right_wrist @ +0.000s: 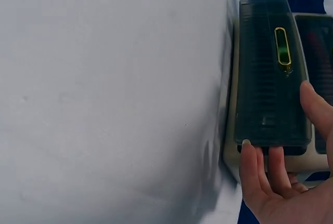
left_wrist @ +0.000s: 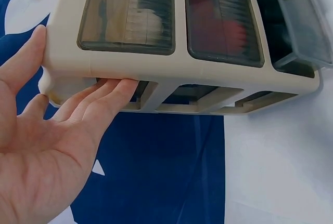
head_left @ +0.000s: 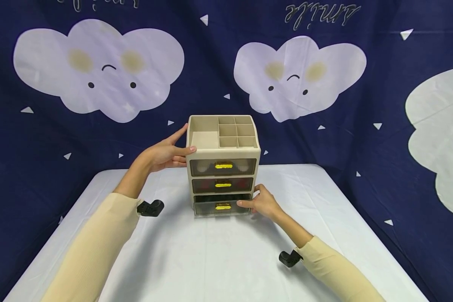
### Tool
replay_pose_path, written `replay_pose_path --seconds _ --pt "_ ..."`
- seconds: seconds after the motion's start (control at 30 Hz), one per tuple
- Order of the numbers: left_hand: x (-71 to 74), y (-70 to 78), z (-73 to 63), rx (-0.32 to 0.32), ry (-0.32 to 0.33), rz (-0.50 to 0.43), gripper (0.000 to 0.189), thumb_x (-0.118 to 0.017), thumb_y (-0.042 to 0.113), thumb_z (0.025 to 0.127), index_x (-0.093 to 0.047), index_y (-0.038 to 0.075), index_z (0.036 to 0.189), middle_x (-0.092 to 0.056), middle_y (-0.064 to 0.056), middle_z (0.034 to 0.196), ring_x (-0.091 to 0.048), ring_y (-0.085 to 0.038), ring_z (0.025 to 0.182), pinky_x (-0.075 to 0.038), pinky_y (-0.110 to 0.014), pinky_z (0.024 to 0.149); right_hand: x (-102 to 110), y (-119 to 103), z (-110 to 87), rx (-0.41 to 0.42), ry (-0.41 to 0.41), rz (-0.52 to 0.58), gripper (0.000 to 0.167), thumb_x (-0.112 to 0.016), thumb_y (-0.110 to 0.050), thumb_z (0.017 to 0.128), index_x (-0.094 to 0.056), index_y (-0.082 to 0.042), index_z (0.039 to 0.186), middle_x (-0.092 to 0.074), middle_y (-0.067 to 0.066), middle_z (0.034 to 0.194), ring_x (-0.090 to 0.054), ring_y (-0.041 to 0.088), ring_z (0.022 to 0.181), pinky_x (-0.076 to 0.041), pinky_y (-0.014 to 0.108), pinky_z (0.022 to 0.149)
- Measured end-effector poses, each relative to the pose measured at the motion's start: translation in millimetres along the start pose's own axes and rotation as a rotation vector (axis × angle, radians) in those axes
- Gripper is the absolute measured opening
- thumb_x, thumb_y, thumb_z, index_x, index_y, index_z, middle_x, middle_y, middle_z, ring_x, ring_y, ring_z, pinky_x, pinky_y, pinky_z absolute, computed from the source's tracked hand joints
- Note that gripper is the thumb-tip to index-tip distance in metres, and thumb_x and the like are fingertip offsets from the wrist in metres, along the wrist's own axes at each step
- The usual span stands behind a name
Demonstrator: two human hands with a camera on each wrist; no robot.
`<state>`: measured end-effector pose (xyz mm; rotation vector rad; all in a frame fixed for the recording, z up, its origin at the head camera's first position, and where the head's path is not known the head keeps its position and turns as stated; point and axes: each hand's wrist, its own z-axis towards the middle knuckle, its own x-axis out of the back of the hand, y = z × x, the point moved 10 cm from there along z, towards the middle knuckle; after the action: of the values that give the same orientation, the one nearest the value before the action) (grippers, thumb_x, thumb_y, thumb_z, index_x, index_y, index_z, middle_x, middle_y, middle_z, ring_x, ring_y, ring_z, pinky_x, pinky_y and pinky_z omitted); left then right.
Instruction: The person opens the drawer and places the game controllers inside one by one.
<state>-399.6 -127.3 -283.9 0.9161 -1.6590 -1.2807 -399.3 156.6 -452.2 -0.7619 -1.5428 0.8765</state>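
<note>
A beige desktop drawer organizer (head_left: pixel 226 154) stands upright, with three smoky clear drawers and gold handles. My left hand (head_left: pixel 164 155) rests against its upper left side. In the left wrist view the fingers (left_wrist: pixel 106 102) lie nearly straight along that side, with the thumb at the top front corner. The bottom drawer (head_left: pixel 207 208) sticks out a little from the body. My right hand (head_left: pixel 265 204) grips this drawer at its right end. In the right wrist view the thumb lies at the edge of the drawer front (right_wrist: pixel 260 89), and the other fingertips are at its end.
The top drawer (head_left: pixel 201 167) holds pale things, and reddish things show dimly in the middle drawer (head_left: pixel 201 185). Compartments of different sizes divide the organizer's top. A white cloth covers the table (head_left: pixel 211 260). Behind hangs a navy curtain (head_left: pixel 207 63) with cloud prints.
</note>
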Motion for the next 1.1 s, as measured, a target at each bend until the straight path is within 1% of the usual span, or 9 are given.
replay_pose_path --seconds 0.17,0.3,0.43,0.53,0.63,0.83,0.97,1.1 --pt "1.1 0.7 1.1 -0.005 0.018 0.003 0.1 -0.07 0.022 0.098 0.004 0.055 0.157 -0.048 -0.025 0.149 -0.064 -0.038 0.123 -0.052 -0.048 0.106 1.6 2.6 4.0 -0.011 0.025 -0.003 0.07 -0.09 -0.045 0.074 -0.052 -0.006 0.117 -0.073 0.016 0.084 -0.069 0.026 0.066 -0.055 0.037 0.065" --pt "4.0 0.7 1.0 -0.003 0.048 -0.003 0.101 -0.073 0.022 0.096 0.0 0.055 0.158 -0.051 -0.024 0.146 -0.069 -0.033 0.115 -0.056 -0.044 0.1 2.0 0.8 3.3 0.009 0.048 -0.03 0.065 -0.089 -0.046 0.076 -0.053 -0.006 0.114 -0.074 0.015 0.082 -0.069 0.025 0.065 -0.053 0.033 0.06" --pt "5.5 0.0 0.8 -0.002 0.063 -0.01 0.1 -0.074 0.021 0.096 -0.003 0.054 0.158 -0.053 -0.023 0.144 -0.072 -0.032 0.11 -0.058 -0.043 0.096 1.9 -3.0 0.3 0.044 0.072 -0.049 0.063 -0.09 -0.038 0.076 -0.053 -0.004 0.113 -0.072 0.013 0.075 -0.068 0.027 0.062 -0.049 0.029 0.053" --pt "5.5 0.6 0.1 -0.009 0.07 -0.002 0.1 -0.074 0.022 0.095 -0.004 0.053 0.159 -0.052 -0.024 0.145 -0.072 -0.033 0.109 -0.059 -0.043 0.095 2.3 -4.1 -0.1 0.064 0.096 -0.058 0.062 -0.092 -0.035 0.074 -0.054 -0.004 0.112 -0.071 0.009 0.072 -0.068 0.027 0.062 -0.049 0.029 0.053" --pt "7.2 2.1 -1.0 -0.022 0.088 0.022 0.099 -0.075 0.023 0.095 -0.006 0.05 0.16 -0.053 -0.027 0.144 -0.071 -0.036 0.109 -0.059 -0.045 0.095 2.3 -4.3 0.7 0.076 0.113 -0.068 0.062 -0.092 -0.035 0.074 -0.054 -0.003 0.112 -0.07 0.008 0.072 -0.068 0.025 0.061 -0.051 0.03 0.054" --pt "10.0 4.6 -4.2 -0.036 0.119 0.067 0.099 -0.075 0.024 0.095 -0.006 0.045 0.162 -0.056 -0.03 0.139 -0.069 -0.043 0.111 -0.055 -0.052 0.098 2.1 -3.2 4.0 0.073 0.138 -0.099 0.063 -0.092 -0.038 0.073 -0.055 -0.005 0.111 -0.07 0.008 0.076 -0.064 0.018 0.062 -0.05 0.029 0.056" --pt "9.6 5.7 -5.1 -0.044 0.123 0.075 0.099 -0.076 0.024 0.094 -0.007 0.044 0.162 -0.059 -0.031 0.136 -0.069 -0.043 0.111 -0.056 -0.052 0.097 2.9 -2.6 6.0 0.069 0.163 -0.113 0.063 -0.091 -0.04 0.073 -0.056 -0.004 0.11 -0.07 0.009 0.08 -0.063 0.019 0.064 -0.048 0.029 0.058" --pt "9.3 6.0 -5.2 -0.051 0.122 0.088 0.1 -0.077 0.026 0.093 -0.008 0.044 0.163 -0.06 -0.032 0.134 -0.07 -0.043 0.109 -0.056 -0.052 0.097 4.4 -5.5 7.2 0.08 0.201 -0.151 0.061 -0.091 -0.041 0.073 -0.057 -0.002 0.105 -0.07 0.01 0.087 -0.06 0.021 0.071 -0.046 0.031 0.063"
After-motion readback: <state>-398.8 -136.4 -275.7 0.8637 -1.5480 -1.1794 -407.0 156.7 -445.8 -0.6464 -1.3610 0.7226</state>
